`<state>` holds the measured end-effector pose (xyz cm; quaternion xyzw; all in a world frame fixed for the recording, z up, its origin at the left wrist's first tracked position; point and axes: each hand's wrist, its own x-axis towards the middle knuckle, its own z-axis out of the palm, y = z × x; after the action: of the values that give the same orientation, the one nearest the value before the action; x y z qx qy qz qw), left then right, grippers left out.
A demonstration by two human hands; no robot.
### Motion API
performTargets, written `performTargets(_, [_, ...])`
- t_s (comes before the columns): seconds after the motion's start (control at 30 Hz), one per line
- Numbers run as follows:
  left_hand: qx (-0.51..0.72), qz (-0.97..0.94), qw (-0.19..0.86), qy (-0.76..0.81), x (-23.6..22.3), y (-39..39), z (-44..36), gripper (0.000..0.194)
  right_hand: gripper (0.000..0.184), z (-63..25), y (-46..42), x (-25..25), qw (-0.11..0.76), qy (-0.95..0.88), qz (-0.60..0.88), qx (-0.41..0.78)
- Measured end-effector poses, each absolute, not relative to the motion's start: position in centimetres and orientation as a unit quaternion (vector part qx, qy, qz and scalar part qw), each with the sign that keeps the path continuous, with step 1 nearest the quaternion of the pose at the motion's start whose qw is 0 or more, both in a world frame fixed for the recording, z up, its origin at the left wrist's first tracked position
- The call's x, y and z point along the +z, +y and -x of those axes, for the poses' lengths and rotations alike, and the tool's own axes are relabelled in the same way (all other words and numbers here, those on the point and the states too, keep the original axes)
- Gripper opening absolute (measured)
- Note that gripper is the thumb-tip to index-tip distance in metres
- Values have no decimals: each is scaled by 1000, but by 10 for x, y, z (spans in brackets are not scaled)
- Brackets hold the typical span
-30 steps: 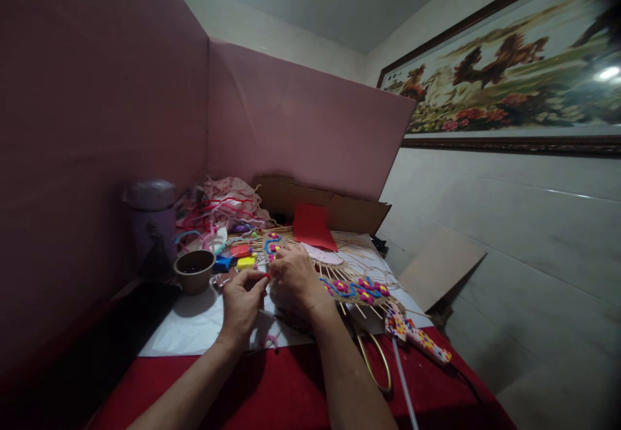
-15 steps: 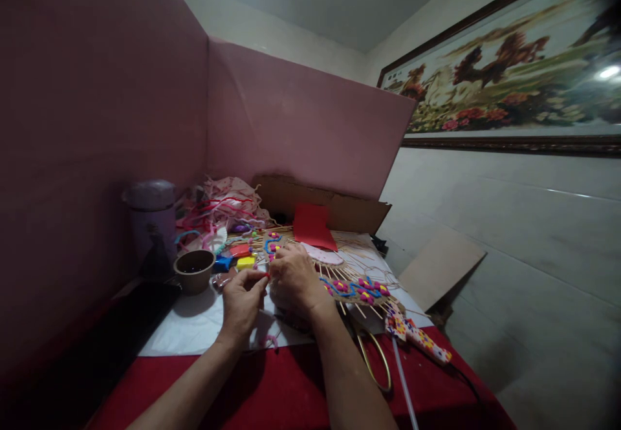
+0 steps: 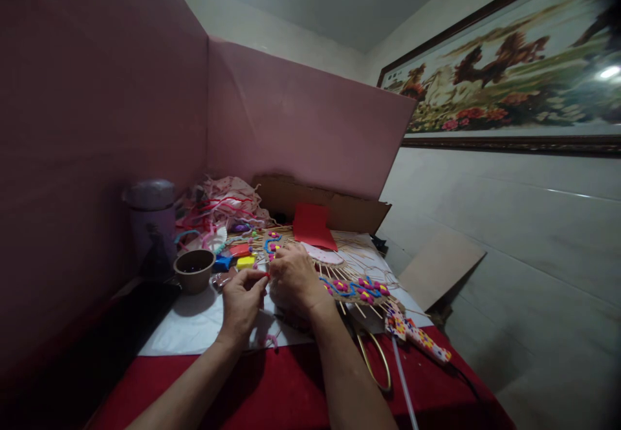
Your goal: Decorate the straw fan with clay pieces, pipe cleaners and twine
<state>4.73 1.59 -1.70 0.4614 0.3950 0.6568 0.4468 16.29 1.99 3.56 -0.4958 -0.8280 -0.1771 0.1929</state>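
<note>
Both of my hands meet over a fan-shaped craft of thin wooden sticks (image 3: 356,291) trimmed with blue, pink and yellow clay shapes. My left hand (image 3: 241,304) has its fingers pinched together on a tiny red piece at the fingertips. My right hand (image 3: 294,276) is curled, fingers pressed down on the craft beside the left fingertips; what it holds is hidden. The craft lies on a white sheet (image 3: 194,326) over a red tablecloth (image 3: 272,391).
A brown bowl (image 3: 194,269) and a lidded jar (image 3: 151,220) stand at left, with blue, red and yellow clay blocks (image 3: 237,258) and tangled cords (image 3: 226,207) behind. A red card (image 3: 313,225) leans on cardboard. Gold-handled scissors (image 3: 376,362) and a decorated stick (image 3: 420,338) lie at right. Pink panels wall the left and back.
</note>
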Motion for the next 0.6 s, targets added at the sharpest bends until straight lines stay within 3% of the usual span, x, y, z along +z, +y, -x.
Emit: performTargets(0.6, [658, -462, 445, 395, -18, 17, -47, 20, 14, -163, 20, 36, 181, -831, 499, -168])
